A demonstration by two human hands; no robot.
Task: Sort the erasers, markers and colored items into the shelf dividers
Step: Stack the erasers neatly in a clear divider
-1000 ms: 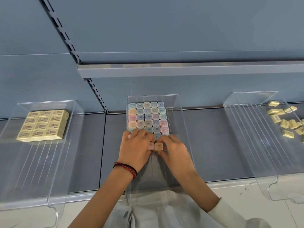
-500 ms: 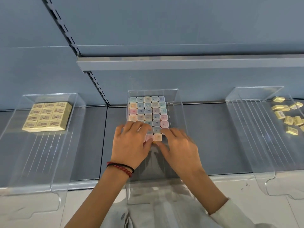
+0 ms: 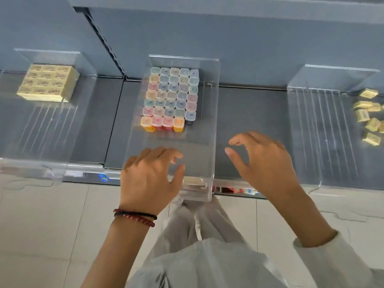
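1. We count three clear shelf dividers on the grey shelf: the left divider, the middle divider and the right divider.
2. In the middle divider, the pastel markers stand cap-up in a block five across. We count six full rows and a front row of four, thirty-four caps in all.
3. In the left divider, the stacked erasers show a top layer three across and four deep, twelve on top. The layers beneath we cannot count.
4. To the right of the right divider, loose erasers lie scattered. We see about eight, and some are cut off by the frame edge.
5. Our left hand hovers over the front left corner of the middle divider, fingers loosely curled, holding nothing. It is well in front of the markers.
6. Our right hand hangs just right of the middle divider, fingers spread and bent, empty.
7. The eraser wrappers carry dark print, too blurred to read.
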